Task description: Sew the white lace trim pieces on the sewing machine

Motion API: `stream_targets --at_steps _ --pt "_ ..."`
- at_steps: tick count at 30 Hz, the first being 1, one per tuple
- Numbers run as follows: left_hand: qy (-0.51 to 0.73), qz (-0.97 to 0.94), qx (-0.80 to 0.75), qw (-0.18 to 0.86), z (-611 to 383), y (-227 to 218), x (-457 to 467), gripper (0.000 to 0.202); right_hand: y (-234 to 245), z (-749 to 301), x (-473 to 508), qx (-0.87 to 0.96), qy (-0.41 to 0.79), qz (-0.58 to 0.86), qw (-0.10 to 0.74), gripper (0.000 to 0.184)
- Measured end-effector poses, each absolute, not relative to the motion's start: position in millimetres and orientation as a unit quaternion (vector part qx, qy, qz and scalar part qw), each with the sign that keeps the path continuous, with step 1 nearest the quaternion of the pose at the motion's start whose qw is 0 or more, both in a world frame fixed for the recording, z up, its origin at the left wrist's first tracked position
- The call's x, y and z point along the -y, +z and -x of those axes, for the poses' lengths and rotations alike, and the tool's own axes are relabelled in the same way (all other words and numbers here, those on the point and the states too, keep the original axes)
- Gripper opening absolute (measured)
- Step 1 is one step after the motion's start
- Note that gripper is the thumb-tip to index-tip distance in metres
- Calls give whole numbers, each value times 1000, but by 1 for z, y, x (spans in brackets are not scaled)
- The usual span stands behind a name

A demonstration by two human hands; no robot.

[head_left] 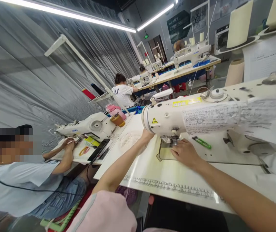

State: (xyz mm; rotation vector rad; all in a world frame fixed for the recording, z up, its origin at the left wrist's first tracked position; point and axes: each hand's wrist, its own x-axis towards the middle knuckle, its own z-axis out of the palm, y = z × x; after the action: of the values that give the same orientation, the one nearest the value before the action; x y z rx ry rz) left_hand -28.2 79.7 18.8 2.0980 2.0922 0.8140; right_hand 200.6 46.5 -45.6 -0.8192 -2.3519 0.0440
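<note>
A white sewing machine (168,120) stands over the pale table in front of me. My left hand (148,136) reaches to the far side of the machine head, which covers its fingers. Close by the presser foot and needle area (175,140), my right hand (185,153) has its fingers bent together; anything between them is too small or hidden to make out. Green-handled thread snips (202,142) lie on the machine bed to the right of that hand. Left of my left wrist is a small whitish heap (129,141) on the tabletop.
A printed ruler (172,188) runs along the front table edge. On the left, a co-worker (24,180) sits at another sewing machine (89,125), near a dark phone-like slab (98,150) and a brown cup (117,120). Thread cones (239,25) stand at the upper right.
</note>
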Motion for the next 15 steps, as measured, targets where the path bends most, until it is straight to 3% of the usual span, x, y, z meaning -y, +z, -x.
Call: stream_targets --at_steps 8,15 --pt "228 -646 -728 -29 88 4 13 28 -48 -204 -45 895 36 309 320 34" --pt "342 -603 -721 12 93 -2 16 22 -47 -203 -41 892 -4 304 334 38"
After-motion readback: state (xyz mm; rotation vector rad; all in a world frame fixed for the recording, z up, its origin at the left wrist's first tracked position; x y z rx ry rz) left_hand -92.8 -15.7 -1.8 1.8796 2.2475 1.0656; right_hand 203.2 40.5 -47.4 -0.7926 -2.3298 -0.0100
